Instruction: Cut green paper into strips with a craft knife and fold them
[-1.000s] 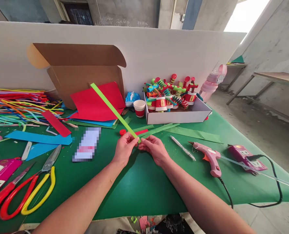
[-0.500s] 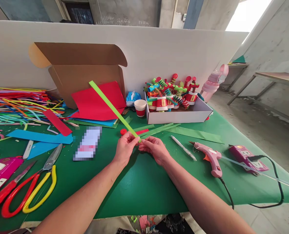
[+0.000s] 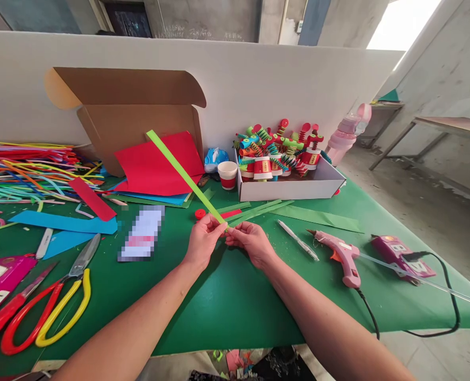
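Light-green paper strip (image 3: 183, 177) pinched at near end between left hand (image 3: 203, 241) and right hand (image 3: 251, 241), both grips closed on it, angled up-left of glue gun (image 3: 338, 254), presumably kept taut for folding.

Left hand (image 3: 203, 242) and right hand (image 3: 253, 242) pinch the near end of a light-green paper strip (image 3: 183, 176) above the green desk (image 3: 227, 296); the strip slants away up-left of the grip, a pink glue gun (image 3: 340, 255) lying to its right.

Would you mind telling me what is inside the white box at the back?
The white box holds colourful paper-cup craft figures standing upright; its front wall hides their bases and the floor.
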Demonstrator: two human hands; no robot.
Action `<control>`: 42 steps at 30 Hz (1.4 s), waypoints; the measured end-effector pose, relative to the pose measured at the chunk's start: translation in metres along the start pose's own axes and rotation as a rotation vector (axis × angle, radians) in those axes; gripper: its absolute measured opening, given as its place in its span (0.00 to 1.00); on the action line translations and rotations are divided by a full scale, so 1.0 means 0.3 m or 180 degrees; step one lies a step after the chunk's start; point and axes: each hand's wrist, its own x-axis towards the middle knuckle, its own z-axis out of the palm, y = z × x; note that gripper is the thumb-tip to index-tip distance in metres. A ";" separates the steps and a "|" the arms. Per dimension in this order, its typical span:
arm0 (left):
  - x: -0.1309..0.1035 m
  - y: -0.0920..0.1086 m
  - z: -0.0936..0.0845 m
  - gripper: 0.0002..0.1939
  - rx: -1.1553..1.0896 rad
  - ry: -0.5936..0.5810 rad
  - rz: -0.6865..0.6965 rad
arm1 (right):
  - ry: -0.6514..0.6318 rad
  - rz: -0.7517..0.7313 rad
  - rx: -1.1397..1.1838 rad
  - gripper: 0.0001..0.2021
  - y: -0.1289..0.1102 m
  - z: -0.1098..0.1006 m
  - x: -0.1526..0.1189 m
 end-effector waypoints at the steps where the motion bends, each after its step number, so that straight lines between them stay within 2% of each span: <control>1: 0.000 0.001 -0.001 0.17 -0.0012 -0.0029 -0.0023 | 0.0005 -0.0008 -0.0002 0.23 0.001 0.000 0.001; 9: 0.001 0.002 -0.012 0.17 0.0011 -0.0445 -0.0343 | 0.0166 -0.0118 0.0056 0.23 0.007 0.004 0.002; 15: 0.010 0.003 -0.025 0.17 0.0122 -0.0362 -0.0335 | 0.0086 -0.0091 0.0380 0.16 0.001 -0.013 0.008; 20: 0.006 0.031 -0.025 0.17 0.0144 -0.0455 -0.0329 | 0.0026 -0.0012 0.0594 0.13 0.007 -0.029 0.019; 24: 0.000 0.046 -0.018 0.16 0.0172 -0.0493 -0.0285 | -0.0158 0.0044 0.0480 0.15 0.012 -0.031 0.019; 30: 0.003 0.034 -0.016 0.17 0.0289 -0.0324 -0.0159 | -0.0276 0.0101 0.0447 0.19 0.009 -0.027 0.014; 42: 0.006 0.017 -0.021 0.16 0.0373 -0.0223 -0.0043 | -0.0046 0.0006 0.0420 0.19 0.005 -0.004 0.002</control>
